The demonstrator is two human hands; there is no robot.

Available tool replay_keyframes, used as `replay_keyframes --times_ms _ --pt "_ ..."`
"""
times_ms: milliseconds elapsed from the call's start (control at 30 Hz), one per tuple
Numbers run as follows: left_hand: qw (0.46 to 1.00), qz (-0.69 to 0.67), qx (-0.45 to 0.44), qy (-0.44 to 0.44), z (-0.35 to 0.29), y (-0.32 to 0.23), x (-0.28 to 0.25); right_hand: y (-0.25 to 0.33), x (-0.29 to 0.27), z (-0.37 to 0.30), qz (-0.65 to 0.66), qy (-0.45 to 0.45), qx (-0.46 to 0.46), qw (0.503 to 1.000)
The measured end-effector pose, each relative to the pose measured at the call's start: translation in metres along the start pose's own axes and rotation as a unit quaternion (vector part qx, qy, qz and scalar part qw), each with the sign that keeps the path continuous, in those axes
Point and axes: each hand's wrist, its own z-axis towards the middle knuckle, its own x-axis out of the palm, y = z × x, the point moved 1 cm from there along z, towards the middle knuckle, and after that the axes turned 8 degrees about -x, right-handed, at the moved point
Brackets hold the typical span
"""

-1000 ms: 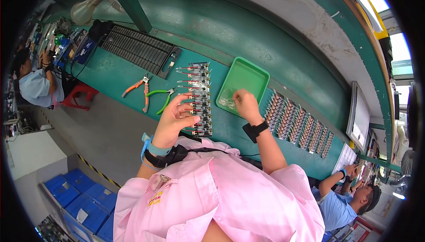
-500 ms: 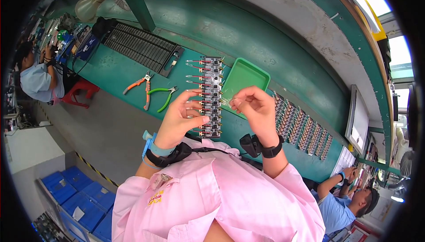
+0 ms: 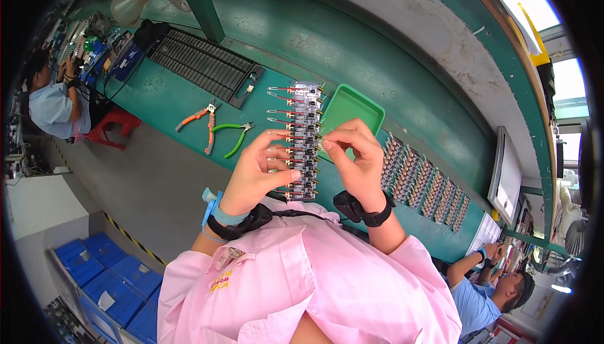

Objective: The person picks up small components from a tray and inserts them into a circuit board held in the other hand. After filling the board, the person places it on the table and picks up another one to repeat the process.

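Observation:
A long strip of clear and black small modules (image 3: pixel 306 108) stands lengthwise in front of me, with red leads on its left side and brass-coloured pins along its right. My left hand (image 3: pixel 246 177) is closed round the strip's lower half, thumb on its face and fingers among the leads. At the strip's right edge my right hand (image 3: pixel 360 158) is closed in a pinch, thumb and forefinger at the pins. What it pinches is too small to make out. A shallow green tray (image 3: pixel 351 106) lies just beyond my right hand.
Orange-handled pliers (image 3: pixel 210 125) and green-handled cutters (image 3: pixel 239 138) lie left of the strip. Farther left is a black slotted rack (image 3: pixel 201 61). Rows of finished-looking modules (image 3: pixel 423 183) cover the bench (image 3: pixel 151 86) at right. Co-workers (image 3: pixel 56 108) sit at both ends.
My right hand has moved left and slightly down, from over the tray's edge to the strip's pins. The strip has shifted slightly right and tilted; my left hand still holds it.

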Motion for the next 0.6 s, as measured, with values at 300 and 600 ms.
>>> replay_keyframes --times_ms 300,600 --pt "1.000 0.005 -0.007 0.014 0.0020 0.0031 -0.0028 0.0013 -0.0003 0.0011 -0.039 -0.014 -0.028 0.999" --pt "1.000 -0.010 0.003 0.012 0.0025 0.0000 0.0011 0.0038 0.0003 0.0020 -0.076 -0.016 -0.061 0.995"
